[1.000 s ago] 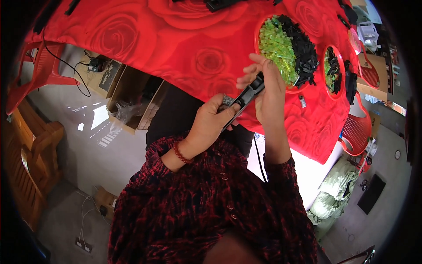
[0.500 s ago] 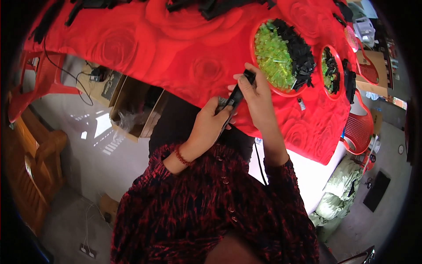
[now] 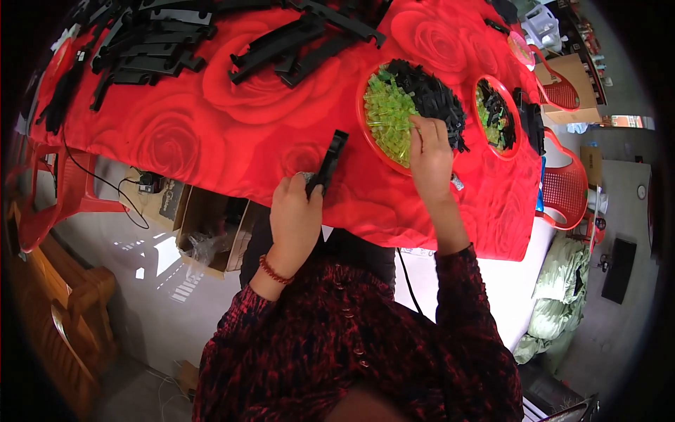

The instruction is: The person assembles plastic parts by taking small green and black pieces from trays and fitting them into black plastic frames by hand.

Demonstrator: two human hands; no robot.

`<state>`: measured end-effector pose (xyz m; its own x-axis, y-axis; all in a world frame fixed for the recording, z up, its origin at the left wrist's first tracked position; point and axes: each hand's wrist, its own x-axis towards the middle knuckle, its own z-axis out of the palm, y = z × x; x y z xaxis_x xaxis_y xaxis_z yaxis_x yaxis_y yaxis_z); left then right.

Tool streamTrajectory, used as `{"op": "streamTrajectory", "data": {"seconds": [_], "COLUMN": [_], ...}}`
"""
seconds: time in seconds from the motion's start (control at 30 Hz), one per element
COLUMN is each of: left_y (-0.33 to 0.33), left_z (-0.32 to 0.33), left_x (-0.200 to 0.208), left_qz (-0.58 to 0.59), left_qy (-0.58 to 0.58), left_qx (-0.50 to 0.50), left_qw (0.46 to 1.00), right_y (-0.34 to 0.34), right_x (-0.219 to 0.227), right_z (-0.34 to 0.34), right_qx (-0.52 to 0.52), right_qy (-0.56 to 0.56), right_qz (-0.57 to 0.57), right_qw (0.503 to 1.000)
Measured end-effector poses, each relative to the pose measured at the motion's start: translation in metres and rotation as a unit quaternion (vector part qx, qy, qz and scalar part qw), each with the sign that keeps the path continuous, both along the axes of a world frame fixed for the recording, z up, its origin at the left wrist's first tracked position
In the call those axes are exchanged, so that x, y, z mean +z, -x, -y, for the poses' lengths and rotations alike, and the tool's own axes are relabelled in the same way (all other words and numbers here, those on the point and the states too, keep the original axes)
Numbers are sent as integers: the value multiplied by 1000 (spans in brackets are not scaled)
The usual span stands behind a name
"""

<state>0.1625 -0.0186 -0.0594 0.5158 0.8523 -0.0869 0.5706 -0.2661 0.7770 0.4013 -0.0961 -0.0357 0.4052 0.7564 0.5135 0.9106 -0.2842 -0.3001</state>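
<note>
Bowl [image 3: 361, 121] with red rim stands on the surface [image 3: 232, 151] with rose pattern and contains green pieces [image 3: 385, 116] and black pieces [image 3: 436, 97]. To the left of this bowl and nearer to the person, the left hand [image 3: 295, 216] holds a long black part [image 3: 329, 163], its fingers closed around the lower end. The right hand [image 3: 430, 160] is at the bowl's near side, by the green pieces; its fingers are bent nearly together, and I cannot tell if they grip a piece. Right of the bowl stands a smaller bowl [image 3: 517, 123].
</note>
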Motion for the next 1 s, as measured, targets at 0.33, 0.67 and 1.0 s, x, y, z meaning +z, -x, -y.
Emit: {"op": "streamTrajectory", "data": {"seconds": [0.33, 0.67, 1.0], "left_y": [-15, 19, 17], "left_z": [7, 20, 25], "left_x": [-12, -5, -18], "left_qz": [1, 64, 11], "left_qy": [-39, -163, -216], "left_qx": [-7, -84, -118], "left_qw": [999, 981, 969], "right_y": [-37, -36, 36], "right_x": [5, 18, 36], "right_z": [0, -3, -5], "right_qx": [93, 123, 214], "right_qy": [151, 204, 131], "right_qz": [118, 182, -103], "right_qw": [977, 954, 963]}}
